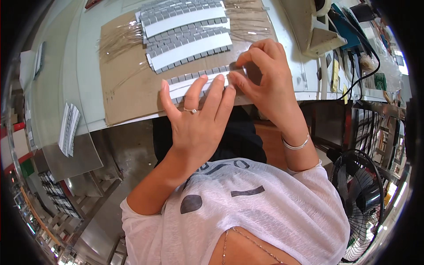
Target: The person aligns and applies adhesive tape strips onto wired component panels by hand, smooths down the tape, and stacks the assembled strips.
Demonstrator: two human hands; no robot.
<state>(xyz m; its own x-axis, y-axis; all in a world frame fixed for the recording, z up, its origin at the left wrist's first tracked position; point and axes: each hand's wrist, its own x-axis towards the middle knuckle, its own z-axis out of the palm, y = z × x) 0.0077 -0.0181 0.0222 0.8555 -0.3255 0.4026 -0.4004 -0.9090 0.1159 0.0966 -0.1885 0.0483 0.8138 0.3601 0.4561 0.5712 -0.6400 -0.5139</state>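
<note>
Head view: L hand [196, 121] lies flat w/ fingers spread across the white strip [179, 89] w/ grey tabs, located nr. the front edge of the cardboard sheet [128, 99]; R hand [271, 77] forms a narrow thumb-and-index pinch at the strip's R end (can't tell if the tips close on a tab). Cardboard lies on the pale tabletop [88, 66], w/ stacked strips [190, 52] and splayed thin leads [251, 28] toward its far side. Surrounding equip.: beige machine [320, 37] at far R, blk. fan [357, 201] below tabletop level at R.
</note>
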